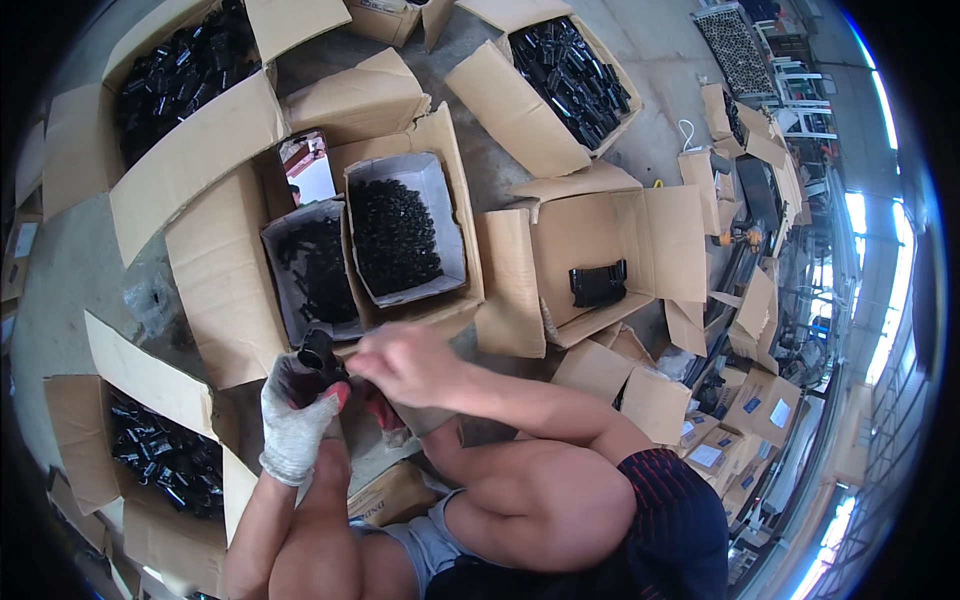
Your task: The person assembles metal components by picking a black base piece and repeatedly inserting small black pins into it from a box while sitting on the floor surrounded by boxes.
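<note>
My left hand (296, 415), in a white and red work glove, grips a hollow black plastic part (318, 352) in front of my knees. Close to its right side is my bare right hand (408, 365), blurred, with its fingers curled in; what they pinch, if anything, is too small to make out. Just beyond, a cardboard box (215, 270) holds two grey-lined trays. Its right tray (360, 285) is heaped with small black pieces, and its left tray (285, 325) has fewer dark pieces. A phone (309, 172) leans behind the left tray.
An open carton (590, 225) on the right contains a few black parts (598, 284). Boxes full of glossy black parts stand at far left (190, 80), near left (170, 455) and far right (570, 80). Stacked cartons (760, 405) line the right side. A plastic bag (150, 302) lies left.
</note>
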The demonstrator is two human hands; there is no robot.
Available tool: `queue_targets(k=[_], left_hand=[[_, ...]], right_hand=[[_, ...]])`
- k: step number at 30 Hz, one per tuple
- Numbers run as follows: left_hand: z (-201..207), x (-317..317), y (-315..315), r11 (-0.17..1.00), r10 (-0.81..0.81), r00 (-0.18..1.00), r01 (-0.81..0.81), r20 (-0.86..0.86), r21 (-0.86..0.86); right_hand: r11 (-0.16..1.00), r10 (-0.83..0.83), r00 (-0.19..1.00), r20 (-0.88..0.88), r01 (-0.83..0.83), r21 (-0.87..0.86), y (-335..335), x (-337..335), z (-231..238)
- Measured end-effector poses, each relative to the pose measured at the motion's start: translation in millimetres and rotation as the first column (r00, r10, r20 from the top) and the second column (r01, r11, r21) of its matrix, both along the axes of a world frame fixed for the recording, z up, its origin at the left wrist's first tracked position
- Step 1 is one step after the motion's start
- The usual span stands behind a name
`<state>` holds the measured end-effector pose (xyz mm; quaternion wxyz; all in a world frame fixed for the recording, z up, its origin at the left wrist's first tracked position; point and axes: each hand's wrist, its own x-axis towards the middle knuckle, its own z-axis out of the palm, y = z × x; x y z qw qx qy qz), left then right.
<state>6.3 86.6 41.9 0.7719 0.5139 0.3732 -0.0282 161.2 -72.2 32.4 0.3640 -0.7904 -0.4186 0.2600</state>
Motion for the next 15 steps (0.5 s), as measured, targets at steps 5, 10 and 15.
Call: queue_targets(k=[5, 10, 15], left_hand=[[10, -63, 76, 0.951, 0.299, 0.945, -0.285, 0.135, -0.117], [-10, -145, 156, 0.680, 0.732, 0.665, -0.728, 0.147, -0.089], [-62, -224, 203, 0.595, 0.800, 0.600, -0.793, 0.003, -0.129]], right_hand=[[0.593, -0.760, 0.617, 0.205, 0.787, -0.171, -92, 105, -20], [0.293, -0.460, 0.581, 0.672, 0.813, -0.503, -260, 150, -62], [0.301, -0.453, 0.544, 0.706, 0.839, -0.453, -275, 125, -74]])
